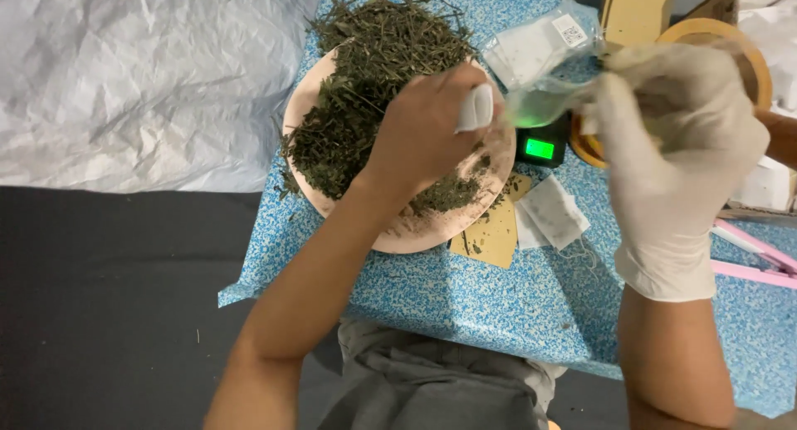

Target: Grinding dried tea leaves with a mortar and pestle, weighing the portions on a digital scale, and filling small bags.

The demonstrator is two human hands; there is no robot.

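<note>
A bare left hand (423, 131) is gripping a small white scoop (476, 108) over the plate (415, 231) of dried herbs (374, 73); beside the plate, the gloved right hand (677, 139) is pinching a clear pouch (540, 106).

Left hand (427, 127) curled, right hand (677, 139) gloved

Right hand (677, 148) wears a white glove; left hand (423, 135) bare.

Hands (423, 135) over herb plate (432, 231)
</note>
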